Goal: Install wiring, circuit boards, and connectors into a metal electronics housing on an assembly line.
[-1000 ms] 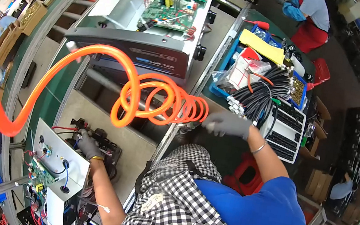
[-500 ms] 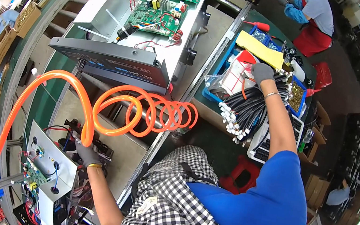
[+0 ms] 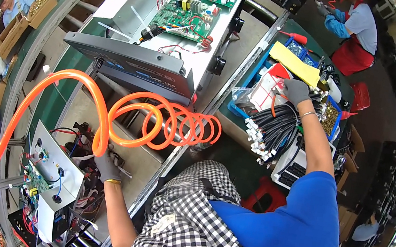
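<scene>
My left hand [image 3: 107, 168], in a grey glove, is closed beside the wired parts of a metal chassis panel [image 3: 66, 163]. The orange coiled hose [image 3: 85, 79] passes over its fingertips and hides them in part. Thin pale strips show on either side of that hand; what it holds cannot be made out. My right hand [image 3: 296, 92], also gloved, reaches into a blue tray with its fingers closed near a white packet with red lines [image 3: 264, 94]. An orange-red curved piece [image 3: 273, 107] shows below its fingertips. A bundle of black cables [image 3: 276, 123] with white connectors lies beside it.
An opened device housing [image 3: 129, 67] with a green circuit board [image 3: 181, 17] stands on the roller line ahead. The tray side also holds a yellow sheet [image 3: 295, 64] and brass-coloured small parts [image 3: 331, 117]. A red stool [image 3: 264, 195] is under the table. A co-worker [image 3: 358, 35] stands far right.
The view has shifted slightly. My left hand has moved right, away from the chassis panel. My right hand has stayed over the tray, its fingers now more to the packet's right side.
</scene>
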`<state>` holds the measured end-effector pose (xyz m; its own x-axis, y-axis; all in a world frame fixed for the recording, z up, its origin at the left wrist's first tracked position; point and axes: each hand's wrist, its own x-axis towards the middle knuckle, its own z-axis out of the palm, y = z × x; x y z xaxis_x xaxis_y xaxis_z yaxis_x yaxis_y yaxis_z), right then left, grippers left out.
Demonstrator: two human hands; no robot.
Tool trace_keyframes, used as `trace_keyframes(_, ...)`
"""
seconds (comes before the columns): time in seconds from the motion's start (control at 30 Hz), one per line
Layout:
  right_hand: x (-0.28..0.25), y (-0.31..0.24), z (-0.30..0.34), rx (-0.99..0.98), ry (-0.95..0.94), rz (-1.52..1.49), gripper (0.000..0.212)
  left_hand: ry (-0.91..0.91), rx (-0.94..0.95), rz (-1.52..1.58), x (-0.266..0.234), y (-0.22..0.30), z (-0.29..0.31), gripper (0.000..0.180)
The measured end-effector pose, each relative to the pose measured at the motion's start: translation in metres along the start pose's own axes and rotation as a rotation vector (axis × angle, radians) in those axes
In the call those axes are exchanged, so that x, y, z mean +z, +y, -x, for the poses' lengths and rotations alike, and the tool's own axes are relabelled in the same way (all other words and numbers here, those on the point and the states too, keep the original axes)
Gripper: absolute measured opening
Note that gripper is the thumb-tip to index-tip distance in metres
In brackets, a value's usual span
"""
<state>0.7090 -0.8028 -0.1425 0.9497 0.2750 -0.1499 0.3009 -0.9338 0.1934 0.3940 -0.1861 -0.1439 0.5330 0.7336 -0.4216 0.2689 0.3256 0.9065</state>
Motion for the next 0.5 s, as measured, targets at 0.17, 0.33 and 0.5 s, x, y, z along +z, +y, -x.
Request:
trace_keyframes(0.17, -0.007, 0.003, 0.022, 0.17, 0.184, -0.172, 0.021, -0.055, -0.031, -0.01, 0.009, -0.003, 0.011, 0.019)
trace_keyframes(0.33, -0.038, 0.008, 0.053, 0.474, 0.529, -0.771, 0.029, -0.158, -0.048, -0.043, 0.015, -0.006, 0.019, 0.028)
trace_keyframes(0.5, -0.11, -0.034, 0.102, 0.528, 0.512, -1.239, 0.028, -0.419, -0.181, 0.056, 0.014, 0.004, 0.034, 0.044)
